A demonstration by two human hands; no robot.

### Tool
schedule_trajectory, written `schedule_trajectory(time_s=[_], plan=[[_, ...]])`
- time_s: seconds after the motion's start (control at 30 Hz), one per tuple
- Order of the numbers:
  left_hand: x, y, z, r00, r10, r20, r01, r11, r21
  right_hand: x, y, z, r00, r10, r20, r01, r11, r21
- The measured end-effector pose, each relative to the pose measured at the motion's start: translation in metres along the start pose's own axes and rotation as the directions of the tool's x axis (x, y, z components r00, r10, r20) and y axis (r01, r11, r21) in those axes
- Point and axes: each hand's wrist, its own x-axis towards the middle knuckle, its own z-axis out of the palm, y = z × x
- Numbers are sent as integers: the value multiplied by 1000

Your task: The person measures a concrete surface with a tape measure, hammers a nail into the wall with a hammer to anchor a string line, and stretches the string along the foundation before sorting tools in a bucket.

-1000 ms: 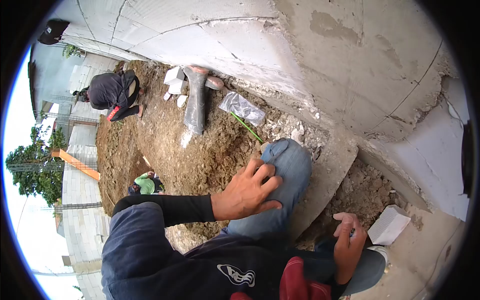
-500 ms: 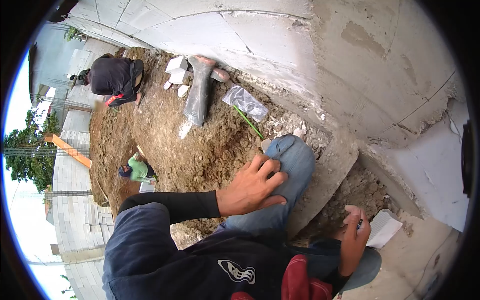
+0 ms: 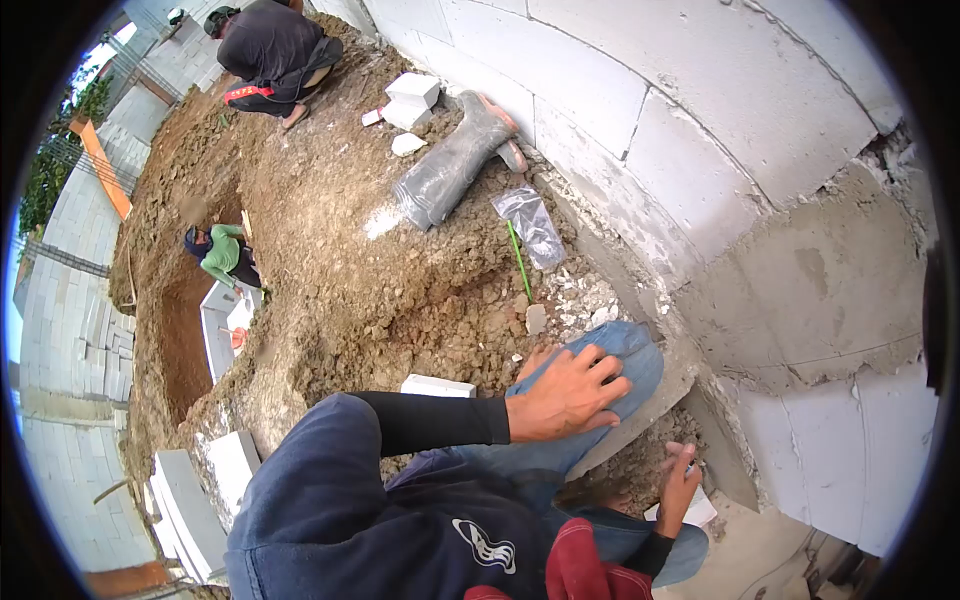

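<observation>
My left hand (image 3: 568,398) rests on my bent knee in blue jeans (image 3: 628,362), fingers spread and slightly curled, holding nothing. At the lower right, my right hand (image 3: 681,488) is raised over my other leg with its fingers closed around something small; only a bit of it shows, too little to name. Just beside that hand lies a white block (image 3: 701,509), partly hidden behind it. A red cloth (image 3: 580,565) hangs at the front of my dark shirt.
Rubber boots (image 3: 455,165), a clear plastic bag (image 3: 530,228) and a green stick (image 3: 520,260) lie on the soil by the block wall (image 3: 580,110). White blocks (image 3: 185,510) stand lower left. One co-worker (image 3: 272,50) crouches at the back; another (image 3: 228,255) is in a pit.
My view has turned, so the boots, bag and co-workers sit at new places and the pit and lower-left blocks show more. My left hand stays on the knee; the right remains closed.
</observation>
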Motion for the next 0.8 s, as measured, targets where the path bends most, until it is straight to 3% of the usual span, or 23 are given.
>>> schedule_trajectory(time_s=[0.1, 0.23, 0.33, 0.43, 0.47, 0.57, 0.6, 0.73, 0.8], plan=[[-1, -3, -4, 998, -51, -42, 48, 997, -67, -6, -10, 3, 975, 218, -36, -212, 970, 123], [-8, -14, -7, 986, -122, -115, 92, 967, -239, 6, 27, 1, 990, 129, -63, -129, 992, 10], [-13, -33, 2, 920, -261, -294, 102, 881, -462, 10, 48, 2, 994, 28, -108, -36, 997, -74], [-28, -57, -1, 829, -529, -179, 337, 730, -595, 1, 31, 3, 994, 47, -96, -59, 990, -125], [-37, -64, -9, 797, -603, -39, 478, 668, -570, 1, 32, 2, 994, 34, -100, -48, 987, -151], [-66, -80, -7, 830, -543, -126, 406, 744, -531, 3, 47, 3, 995, 11, -98, -31, 979, -199], [-70, -75, -27, 775, -627, 83, 552, 607, -572, 6, 51, 3, 996, 9, -91, -27, 979, -200], [-116, -93, -4, 762, -640, 98, 611, 662, -434, 10, 59, 3, 997, 28, -71, -40, 983, -177], [-146, -106, 12, 676, -712, 191, 719, 580, -382, 8, 58, 1, 999, 6, -50, -17, 977, -213]])
